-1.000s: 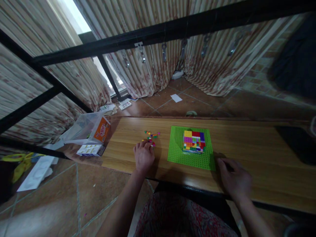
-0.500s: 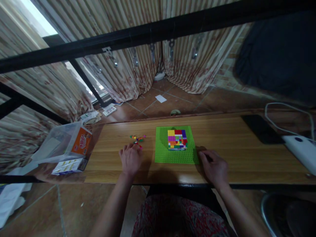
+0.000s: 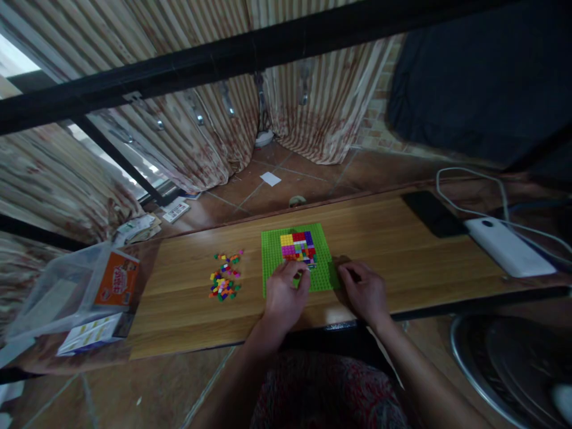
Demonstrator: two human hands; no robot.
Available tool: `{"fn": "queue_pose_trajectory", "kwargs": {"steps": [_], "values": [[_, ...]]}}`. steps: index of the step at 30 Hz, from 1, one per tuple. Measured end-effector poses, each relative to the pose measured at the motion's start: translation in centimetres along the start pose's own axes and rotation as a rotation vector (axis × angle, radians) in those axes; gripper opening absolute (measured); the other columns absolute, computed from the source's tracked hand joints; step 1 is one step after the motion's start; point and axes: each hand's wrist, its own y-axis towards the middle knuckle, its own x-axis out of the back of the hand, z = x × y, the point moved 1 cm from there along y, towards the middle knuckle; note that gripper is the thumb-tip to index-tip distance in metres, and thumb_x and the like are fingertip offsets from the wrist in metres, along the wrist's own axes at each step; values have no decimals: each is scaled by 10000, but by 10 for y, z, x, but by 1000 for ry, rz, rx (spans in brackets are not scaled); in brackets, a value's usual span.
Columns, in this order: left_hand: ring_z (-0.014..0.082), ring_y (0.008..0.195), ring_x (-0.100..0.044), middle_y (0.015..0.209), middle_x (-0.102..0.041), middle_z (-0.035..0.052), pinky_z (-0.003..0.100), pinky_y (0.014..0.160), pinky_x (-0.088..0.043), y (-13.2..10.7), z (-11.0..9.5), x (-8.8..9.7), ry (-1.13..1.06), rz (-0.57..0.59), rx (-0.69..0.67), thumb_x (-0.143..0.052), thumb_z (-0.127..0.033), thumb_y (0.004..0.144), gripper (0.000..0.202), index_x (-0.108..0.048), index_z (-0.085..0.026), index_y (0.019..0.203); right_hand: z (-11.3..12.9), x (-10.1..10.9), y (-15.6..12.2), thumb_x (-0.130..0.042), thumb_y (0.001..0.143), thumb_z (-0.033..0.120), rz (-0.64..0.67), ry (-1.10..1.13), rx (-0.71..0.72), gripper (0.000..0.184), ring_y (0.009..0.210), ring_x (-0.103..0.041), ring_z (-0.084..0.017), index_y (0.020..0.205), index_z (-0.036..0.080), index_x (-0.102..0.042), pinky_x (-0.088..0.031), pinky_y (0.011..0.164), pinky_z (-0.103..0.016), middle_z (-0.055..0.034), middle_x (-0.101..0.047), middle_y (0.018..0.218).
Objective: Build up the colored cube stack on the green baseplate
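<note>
A green baseplate [image 3: 273,256] lies on the wooden table [image 3: 393,250], with a block of many-coloured small bricks [image 3: 297,245] built on it. My left hand [image 3: 286,295] rests on the plate's near half, fingers curled and pinched at the near edge of the brick block; what they hold is too small to make out. My right hand [image 3: 364,292] lies at the plate's near right corner, fingers curled against its edge. A heap of loose coloured bricks [image 3: 224,279] lies to the left of the plate.
A black phone [image 3: 432,213] and a white power bank [image 3: 507,245] with a cable lie at the right. A clear plastic box [image 3: 67,289] and a small carton [image 3: 92,333] sit at the table's left end. A black bar [image 3: 232,56] crosses overhead.
My left hand has left the loose bricks and moved right onto the baseplate, up to the brick block. My right hand stays by the plate's corner. The camera has swung right.
</note>
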Motion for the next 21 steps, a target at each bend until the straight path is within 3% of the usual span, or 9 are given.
{"fn": "queue_pose_trajectory", "kwargs": {"steps": [7, 12, 21], "values": [[172, 832, -629, 857, -711, 17, 336, 783, -454, 16, 1, -21, 184, -64, -182, -562, -219, 897, 97, -659, -215, 893, 1, 1, 1, -488, 918, 397, 20, 2, 1, 298, 763, -638, -202, 797, 197, -673, -466, 710, -314, -64, -677, 815], [175, 914, -601, 966, -699, 22, 357, 834, -416, 14, 6, -29, 179, -176, -198, -611, -258, 881, 96, -705, -242, 894, 2, 0, 1, -495, 918, 386, 7, 5, 2, 288, 759, -632, -198, 796, 199, -676, -459, 702, -312, -63, -675, 825], [177, 885, -566, 926, -684, 15, 362, 809, -386, 12, 9, -36, 184, -308, -179, -667, -251, 838, 61, -724, -267, 854, 4, 3, 1, -526, 900, 385, 15, 85, -46, 271, 769, -629, -202, 784, 195, -680, -459, 729, -324, -62, -671, 821]]}}
